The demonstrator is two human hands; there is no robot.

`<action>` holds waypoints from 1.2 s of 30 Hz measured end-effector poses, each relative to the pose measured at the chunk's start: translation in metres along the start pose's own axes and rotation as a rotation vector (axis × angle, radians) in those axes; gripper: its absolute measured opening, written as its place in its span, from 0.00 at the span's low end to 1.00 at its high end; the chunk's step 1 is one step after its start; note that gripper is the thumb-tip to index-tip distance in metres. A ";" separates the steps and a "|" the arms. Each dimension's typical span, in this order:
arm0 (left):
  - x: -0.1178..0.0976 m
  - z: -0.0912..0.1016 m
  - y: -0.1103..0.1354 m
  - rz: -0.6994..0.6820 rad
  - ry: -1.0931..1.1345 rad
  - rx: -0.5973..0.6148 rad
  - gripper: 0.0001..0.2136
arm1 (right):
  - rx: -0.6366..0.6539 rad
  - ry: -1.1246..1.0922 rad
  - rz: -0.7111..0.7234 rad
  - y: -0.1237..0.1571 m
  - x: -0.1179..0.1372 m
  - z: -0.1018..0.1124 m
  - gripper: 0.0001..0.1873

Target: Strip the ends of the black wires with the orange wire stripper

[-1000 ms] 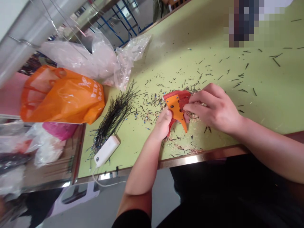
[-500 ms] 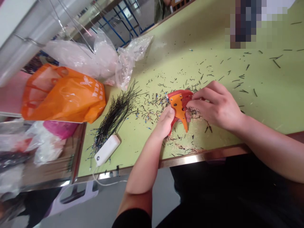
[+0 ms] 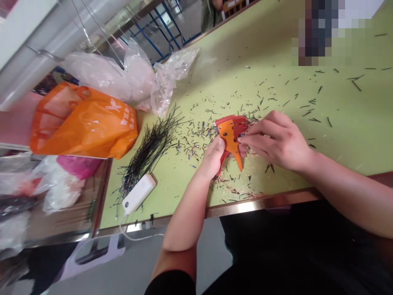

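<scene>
Two hands over green workbench (image 3: 362, 135): orange-red wire stripper (image 3: 229, 133) clenched in left hand (image 3: 211, 159), just above scattered wire offcuts (image 3: 199, 133). Right hand (image 3: 276, 141) closed in at stripper's head; hold on any wire unclear. Risk: wire slippage if pinch loosened; offcuts possibly swept by forearm.

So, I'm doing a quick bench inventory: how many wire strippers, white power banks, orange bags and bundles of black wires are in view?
Orange-red wire stripper: 1
White power bank: 1
Orange plastic bag: 1
Bundle of black wires: 1
Total: 4
</scene>
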State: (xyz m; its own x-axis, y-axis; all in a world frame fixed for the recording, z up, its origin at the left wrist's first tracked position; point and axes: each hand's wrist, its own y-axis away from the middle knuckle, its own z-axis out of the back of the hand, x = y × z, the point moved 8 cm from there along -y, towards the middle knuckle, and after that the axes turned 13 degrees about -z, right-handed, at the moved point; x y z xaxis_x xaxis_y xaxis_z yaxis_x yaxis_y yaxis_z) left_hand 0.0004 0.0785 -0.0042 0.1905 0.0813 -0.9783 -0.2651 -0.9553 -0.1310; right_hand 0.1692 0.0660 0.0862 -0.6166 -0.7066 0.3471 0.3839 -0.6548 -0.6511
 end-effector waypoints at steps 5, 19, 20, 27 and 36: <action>0.002 -0.002 0.000 0.018 -0.006 0.014 0.36 | 0.007 0.009 0.016 0.000 0.004 -0.004 0.08; 0.007 0.012 -0.008 0.052 0.047 -0.149 0.37 | -0.009 0.058 -0.265 -0.005 -0.052 -0.011 0.11; 0.007 0.013 -0.009 0.035 0.051 -0.173 0.37 | -0.019 0.039 -0.278 -0.005 -0.051 -0.010 0.11; 0.003 0.015 -0.011 -0.171 0.119 -0.374 0.34 | 0.242 -0.286 -0.357 0.002 -0.012 -0.038 0.24; -0.003 -0.020 -0.004 -0.180 0.261 -0.302 0.34 | 0.402 -0.235 -0.462 0.010 0.002 -0.073 0.53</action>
State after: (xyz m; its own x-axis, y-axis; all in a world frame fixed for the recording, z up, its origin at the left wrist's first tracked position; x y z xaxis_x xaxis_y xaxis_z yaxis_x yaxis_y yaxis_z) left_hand 0.0203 0.0764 0.0028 0.4508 0.2171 -0.8658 0.0754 -0.9758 -0.2054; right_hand 0.1211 0.0775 0.0309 -0.6304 -0.3389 0.6984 0.3710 -0.9218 -0.1125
